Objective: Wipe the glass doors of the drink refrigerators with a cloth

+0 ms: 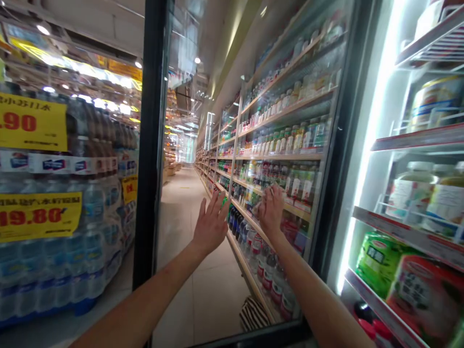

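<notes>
A glass cooler door with a dark frame stands open in front of me. My left hand is raised at the glass with its fingers spread, holding nothing. To its right, my right hand is bent at the glass, its fingers closed on a pale crumpled cloth. The hand mostly covers the cloth, and the picture is somewhat blurred. Whether the left palm touches the pane I cannot tell.
On the right are lit cooler shelves with bottles and a green package. Stacked water bottles with yellow price signs stand on the left. Long drink shelves and an aisle floor show in the glass, with something striped low down.
</notes>
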Demonstrator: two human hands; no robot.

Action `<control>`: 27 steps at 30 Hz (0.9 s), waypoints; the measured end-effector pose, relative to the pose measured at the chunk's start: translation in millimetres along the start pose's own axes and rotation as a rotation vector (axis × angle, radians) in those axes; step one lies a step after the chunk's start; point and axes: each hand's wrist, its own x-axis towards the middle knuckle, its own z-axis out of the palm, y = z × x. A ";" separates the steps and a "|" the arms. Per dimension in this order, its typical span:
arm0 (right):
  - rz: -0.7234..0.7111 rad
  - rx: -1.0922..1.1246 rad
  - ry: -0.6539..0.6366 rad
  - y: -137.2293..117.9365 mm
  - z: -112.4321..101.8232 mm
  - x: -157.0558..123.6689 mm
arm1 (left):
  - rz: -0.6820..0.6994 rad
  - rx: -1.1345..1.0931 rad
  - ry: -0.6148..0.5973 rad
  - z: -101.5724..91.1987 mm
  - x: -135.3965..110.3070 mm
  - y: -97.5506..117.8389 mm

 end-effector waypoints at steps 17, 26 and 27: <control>0.218 0.280 -0.009 -39.2 3.9 61.7 | 0.128 -0.053 0.090 -6.8 84.8 -40.1; 0.169 -0.259 -0.070 33.3 3.7 48.4 | -0.147 0.011 0.283 -33.3 143.5 -75.9; 0.157 -0.270 -0.076 32.4 3.4 47.9 | -0.076 -0.006 0.244 -25.8 142.9 -62.1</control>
